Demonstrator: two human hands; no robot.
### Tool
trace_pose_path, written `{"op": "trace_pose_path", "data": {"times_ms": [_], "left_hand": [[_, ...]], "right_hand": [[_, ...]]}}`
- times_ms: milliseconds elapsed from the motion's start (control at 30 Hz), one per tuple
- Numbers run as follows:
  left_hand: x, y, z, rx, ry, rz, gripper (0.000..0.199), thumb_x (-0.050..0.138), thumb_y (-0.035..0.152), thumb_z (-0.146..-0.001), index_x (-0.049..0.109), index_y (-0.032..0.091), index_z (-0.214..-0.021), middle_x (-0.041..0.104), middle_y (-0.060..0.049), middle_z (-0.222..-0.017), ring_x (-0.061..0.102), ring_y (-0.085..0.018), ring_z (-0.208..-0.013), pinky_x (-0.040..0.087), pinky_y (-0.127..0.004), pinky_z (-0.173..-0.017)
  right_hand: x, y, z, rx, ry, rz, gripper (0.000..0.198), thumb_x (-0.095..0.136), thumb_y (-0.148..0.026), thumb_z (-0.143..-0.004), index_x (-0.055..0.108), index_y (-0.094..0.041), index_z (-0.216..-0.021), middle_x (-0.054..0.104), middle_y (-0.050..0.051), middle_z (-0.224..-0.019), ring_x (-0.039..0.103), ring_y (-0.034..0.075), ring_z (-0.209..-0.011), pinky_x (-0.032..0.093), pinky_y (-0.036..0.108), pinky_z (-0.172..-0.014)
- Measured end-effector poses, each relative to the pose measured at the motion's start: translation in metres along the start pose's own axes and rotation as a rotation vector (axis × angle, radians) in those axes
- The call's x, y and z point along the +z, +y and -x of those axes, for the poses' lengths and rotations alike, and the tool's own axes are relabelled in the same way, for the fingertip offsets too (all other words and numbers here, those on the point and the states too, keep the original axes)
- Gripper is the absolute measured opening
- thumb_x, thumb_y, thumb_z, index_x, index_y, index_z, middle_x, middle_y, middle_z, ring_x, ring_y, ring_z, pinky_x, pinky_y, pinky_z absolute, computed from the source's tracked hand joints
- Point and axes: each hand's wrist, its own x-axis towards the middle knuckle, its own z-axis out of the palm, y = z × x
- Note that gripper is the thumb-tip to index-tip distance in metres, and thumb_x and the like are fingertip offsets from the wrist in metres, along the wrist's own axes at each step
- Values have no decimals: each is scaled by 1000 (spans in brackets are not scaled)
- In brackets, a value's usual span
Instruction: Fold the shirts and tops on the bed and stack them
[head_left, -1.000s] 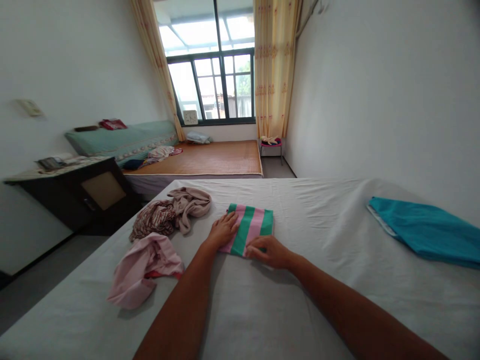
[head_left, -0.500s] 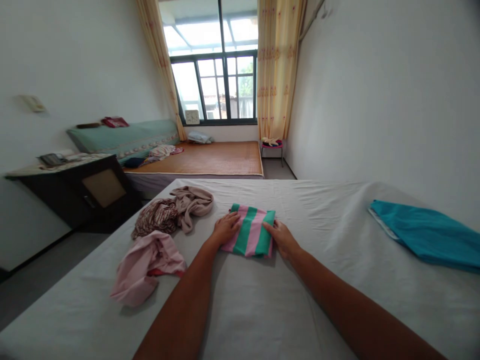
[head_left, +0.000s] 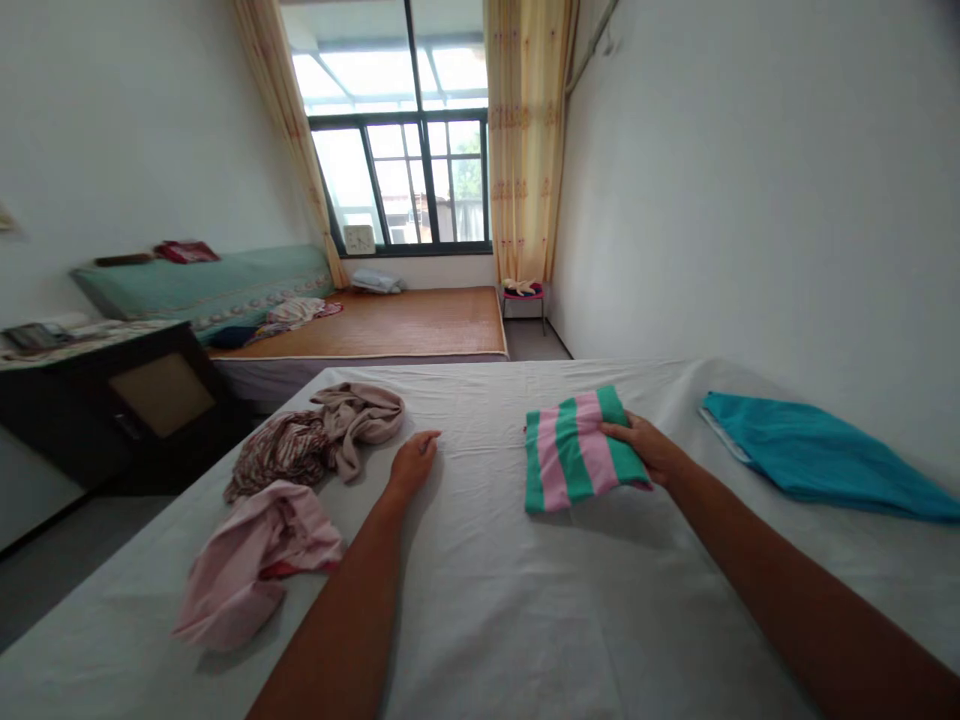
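Note:
A folded piece of clothing with green and pink stripes [head_left: 568,450] is pinched at its right edge by my right hand [head_left: 645,447], thumb on top and the other fingers underneath. It is tilted and raised a little off the white sheet, with a shadow below it. My left hand [head_left: 415,462] hovers low over the sheet to the left, its fingers curled together and nothing showing in them. Left of that hand lie a crumpled mauve cloth [head_left: 364,415], a brown-and-white patterned cloth [head_left: 281,455] and a pink garment [head_left: 251,560].
On the right side of the white sheet [head_left: 480,640] rests a folded blue cloth [head_left: 817,455]. Beyond the far edge stand a bed with a brown mat [head_left: 412,320], a dark cabinet [head_left: 161,390] and a small red stool [head_left: 523,295]. A white wall [head_left: 750,200] bounds the right.
The striped clothing has moved right and lifted in my right hand. My left hand has let go of it and drawn away left, its fingers now curled. The view has turned slightly right.

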Motion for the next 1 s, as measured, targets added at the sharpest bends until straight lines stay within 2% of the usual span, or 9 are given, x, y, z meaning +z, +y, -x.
{"op": "trace_pose_path", "data": {"times_ms": [100, 267, 400, 533, 600, 667, 733, 867, 1000], "left_hand": [[7, 1, 1, 111, -49, -129, 34, 44, 25, -87, 69, 18, -108, 69, -7, -116, 61, -22, -112, 45, -36, -102], [12, -1, 1, 239, -73, -242, 35, 42, 30, -88, 68, 21, -108, 67, -6, -120, 58, -22, -115, 43, -39, -103], [13, -6, -1, 259, -91, -260, 39, 40, 34, -88, 67, 19, -111, 66, -6, -122, 57, -22, -116, 43, -38, -104], [14, -7, -2, 258, -92, -268, 42, 38, 36, -88, 67, 18, -112, 65, -7, -123, 57, -23, -116, 43, -39, -104], [14, -6, -2, 262, -90, -271, 41, 39, 36, -88, 67, 19, -113, 66, -6, -122, 57, -23, -116, 43, -39, -104], [14, -6, -2, 261, -96, -276, 41, 39, 36, -87, 67, 20, -113, 66, -6, -122, 57, -23, -116, 43, -39, -104], [14, -6, -2, 257, -101, -281, 41, 39, 35, -87, 67, 20, -114, 65, -6, -123, 57, -22, -116, 43, -39, -104], [14, -8, -2, 250, -101, -291, 39, 40, 33, -88, 66, 21, -114, 64, -5, -125, 56, -22, -117, 43, -38, -104], [15, -9, -1, 259, -101, -291, 38, 41, 31, -88, 66, 21, -115, 64, -5, -125, 56, -22, -118, 42, -38, -104]], "right_hand": [[-40, -8, 17, 0, 29, -42, 41, 72, -23, -73, 61, -19, -112, 73, 8, -109, 71, 26, -94, 60, 36, -81], [-60, -6, 17, -43, 92, -9, 41, 73, -22, -70, 61, -19, -109, 74, 6, -100, 71, 23, -85, 60, 35, -76], [-94, -47, -6, -339, 315, -60, 43, 73, -21, -67, 60, -22, -108, 72, 1, -97, 68, 17, -82, 58, 30, -75], [-169, -82, -17, -633, 686, -153, 38, 69, -18, -68, 55, -24, -103, 66, -4, -94, 63, 10, -75, 55, 24, -71], [-208, -76, -10, -597, 876, -172, 32, 64, -15, -71, 53, -23, -101, 63, -2, -94, 61, 9, -74, 53, 22, -68], [-238, -55, 5, -418, 1071, -159, 26, 61, -12, -71, 53, -22, -94, 61, -1, -93, 60, 9, -73, 52, 22, -65], [-255, -28, 24, -321, 1138, -165, 25, 59, -7, -66, 51, -20, -85, 60, 1, -92, 60, 11, -74, 54, 24, -64], [-258, 14, 53, -225, 1185, -159, 21, 60, -12, -63, 48, -21, -78, 58, 2, -87, 61, 14, -74, 55, 25, -57], [-239, 29, 57, -242, 1165, -84, 20, 62, -19, -61, 50, -20, -77, 60, 1, -85, 61, 14, -74, 52, 20, -53]]}}
